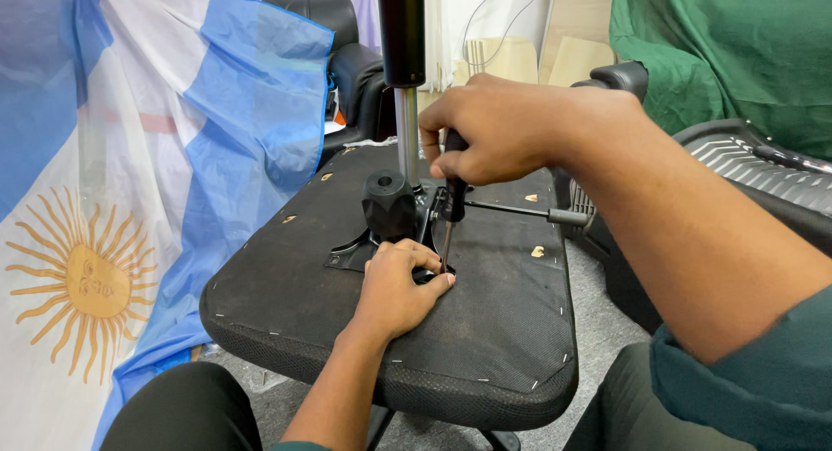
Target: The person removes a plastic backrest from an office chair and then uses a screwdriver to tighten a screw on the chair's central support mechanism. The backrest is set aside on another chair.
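An office chair seat (485,330) lies upside down in front of me, black fabric underside up. A black metal mechanism plate (351,253) with a round knob (388,204) and a gas lift column (405,113) rises from its middle. My right hand (494,126) grips the black handle of a screwdriver (452,210), held nearly upright with its tip down at the plate. My left hand (400,286) rests on the seat, fingers curled around the screwdriver's tip by the plate's edge. What lies under those fingers is hidden.
A blue and white flag with a yellow sun (113,200) hangs at the left. A black chair (347,61) stands behind, green cloth (728,52) at the upper right, a black chair backrest (763,169) at the right. A lever (520,212) sticks out rightward from the mechanism.
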